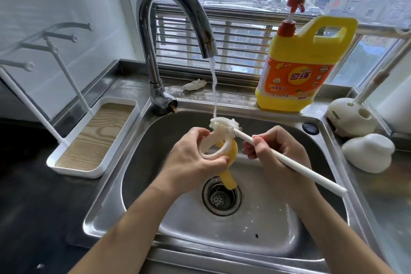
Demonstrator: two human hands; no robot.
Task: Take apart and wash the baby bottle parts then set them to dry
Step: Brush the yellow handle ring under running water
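Nearest the viewer, two bare forearms reach over the stainless steel sink basin (124, 184) with its round drain strainer (221, 196). The left hand (191, 160) is closed around a white plastic bottle collar ring with curved yellow handles (219, 151), thumb and fingers pinching the rim, one yellow handle hanging toward the drain. The right hand (275, 151) grips the long white brush handle (295, 165) in a closed fist, just beside the ring. The white bristle head (222, 123) rests on the ring's upper edge, directly under the thin stream of water (214, 87) from the chrome gooseneck faucet (173, 18).

To scrub well, the ring is probably best rotated in the left hand while the bristles work the inner threads, keeping both under the stream.

Farther left stands the white drying rack with a wood-grain tray (93, 138), no parts on it yet. Behind the basin sits a yellow pump bottle of dish detergent (298, 69); to the right, a white brush holder (351, 118).
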